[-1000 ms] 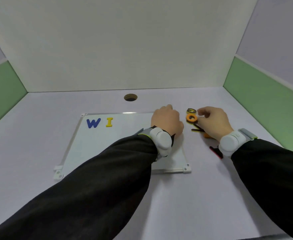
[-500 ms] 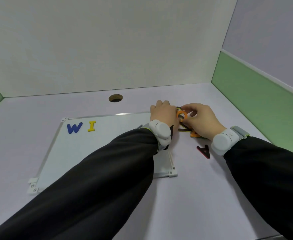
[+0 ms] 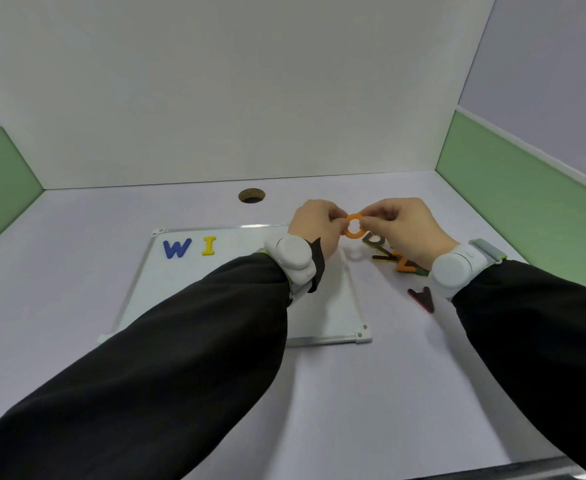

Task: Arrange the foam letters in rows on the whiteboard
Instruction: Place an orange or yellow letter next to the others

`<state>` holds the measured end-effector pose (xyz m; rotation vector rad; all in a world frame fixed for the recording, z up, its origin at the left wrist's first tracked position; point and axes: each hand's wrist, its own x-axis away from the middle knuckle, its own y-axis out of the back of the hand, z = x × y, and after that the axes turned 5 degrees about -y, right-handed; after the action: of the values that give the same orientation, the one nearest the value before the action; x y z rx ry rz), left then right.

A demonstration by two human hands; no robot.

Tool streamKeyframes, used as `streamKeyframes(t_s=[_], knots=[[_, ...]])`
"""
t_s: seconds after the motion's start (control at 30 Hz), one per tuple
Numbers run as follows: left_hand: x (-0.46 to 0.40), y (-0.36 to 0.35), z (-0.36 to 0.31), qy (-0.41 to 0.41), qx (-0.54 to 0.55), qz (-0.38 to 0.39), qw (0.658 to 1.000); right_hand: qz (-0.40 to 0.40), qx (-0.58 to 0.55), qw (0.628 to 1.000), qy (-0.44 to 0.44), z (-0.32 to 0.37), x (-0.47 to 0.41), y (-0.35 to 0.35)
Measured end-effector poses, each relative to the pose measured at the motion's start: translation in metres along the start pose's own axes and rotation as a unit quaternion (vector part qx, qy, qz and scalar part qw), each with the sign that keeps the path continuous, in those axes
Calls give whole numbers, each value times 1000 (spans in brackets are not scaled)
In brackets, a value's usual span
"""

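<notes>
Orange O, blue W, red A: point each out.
orange O [image 3: 346, 233], head view, lower-left of the ring.
blue W [image 3: 177, 248], head view, centre strokes.
red A [image 3: 423, 299], head view, middle of letter.

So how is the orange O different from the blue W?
The orange O is held above the table between both hands; the blue W lies flat on the whiteboard. The O is a closed ring, the W is open zigzag. Both are foam letters.

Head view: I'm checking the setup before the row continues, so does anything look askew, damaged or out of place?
Nothing looks damaged. The W and I stand level on the whiteboard. Off its right edge, the spare letters overlap in a jumble and a dark red letter lies turned. Both hands pinch the orange O above the table.
</notes>
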<state>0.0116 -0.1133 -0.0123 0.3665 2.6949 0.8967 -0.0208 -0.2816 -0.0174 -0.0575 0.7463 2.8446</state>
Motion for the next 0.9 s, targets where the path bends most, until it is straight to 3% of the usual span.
streamKeyframes(t_s=[0.23, 0.43, 0.63, 0.9], knots=[[33, 40, 22, 34, -8, -27, 999, 27, 10, 999, 32, 25, 0, -40], [71, 53, 42, 18, -158, -5, 987, 64, 30, 997, 41, 36, -3, -76], [93, 59, 55, -4, -354, 27, 935, 98, 59, 992, 50, 47, -10, -113], [97, 72, 72, 28, -403, 10, 915, 110, 102, 987, 51, 58, -29, -149]])
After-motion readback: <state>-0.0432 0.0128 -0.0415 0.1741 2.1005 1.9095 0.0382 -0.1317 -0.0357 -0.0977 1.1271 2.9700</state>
